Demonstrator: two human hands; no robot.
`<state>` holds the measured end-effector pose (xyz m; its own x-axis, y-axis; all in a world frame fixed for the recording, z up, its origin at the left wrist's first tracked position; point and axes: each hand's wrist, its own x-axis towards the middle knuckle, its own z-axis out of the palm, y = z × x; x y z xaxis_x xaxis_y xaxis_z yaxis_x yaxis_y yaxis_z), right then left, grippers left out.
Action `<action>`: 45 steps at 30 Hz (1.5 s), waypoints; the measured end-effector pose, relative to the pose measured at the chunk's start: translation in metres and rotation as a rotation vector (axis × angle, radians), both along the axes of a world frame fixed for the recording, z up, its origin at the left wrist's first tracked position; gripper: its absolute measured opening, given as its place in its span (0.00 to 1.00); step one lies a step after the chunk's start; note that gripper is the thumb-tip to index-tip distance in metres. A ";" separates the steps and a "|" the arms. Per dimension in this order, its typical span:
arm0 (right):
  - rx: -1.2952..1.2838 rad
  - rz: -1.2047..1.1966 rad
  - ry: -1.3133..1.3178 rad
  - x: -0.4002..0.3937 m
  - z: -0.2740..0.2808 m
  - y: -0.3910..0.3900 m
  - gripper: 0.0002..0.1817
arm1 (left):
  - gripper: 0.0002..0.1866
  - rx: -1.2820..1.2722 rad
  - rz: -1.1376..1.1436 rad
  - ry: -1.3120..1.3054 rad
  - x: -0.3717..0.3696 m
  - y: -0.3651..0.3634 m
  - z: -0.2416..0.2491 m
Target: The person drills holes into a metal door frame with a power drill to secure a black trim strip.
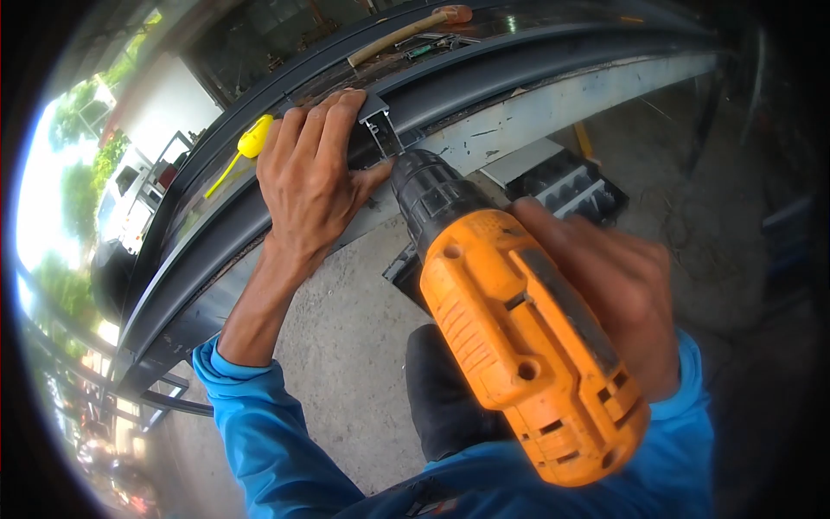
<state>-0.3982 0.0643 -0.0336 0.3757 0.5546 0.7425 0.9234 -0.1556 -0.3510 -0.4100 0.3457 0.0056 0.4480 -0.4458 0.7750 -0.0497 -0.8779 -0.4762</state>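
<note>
My left hand (311, 177) is closed over a dark metal profile (373, 107), fingers on top and thumb at its near side. The profile's hollow, channel-shaped end faces the drill. An orange and black cordless drill (510, 337) is gripped in my right hand (618, 277), its handle hidden beneath the body. The drill's black chuck (424, 186) points at the open end of the profile, close to my left thumb. Whether the bit touches the metal cannot be made out.
A long dark metal workbench edge (519, 73) curves across the view. On it lie a yellow tape measure (255, 137) with its blade out and a wooden-handled hammer (398, 36). A dark case (571, 189) stands below on the concrete floor (346, 320).
</note>
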 end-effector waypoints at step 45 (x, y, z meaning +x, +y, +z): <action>0.301 0.038 0.031 -0.004 -0.062 -0.007 0.21 | 0.40 -0.583 0.554 0.430 -0.056 0.113 0.084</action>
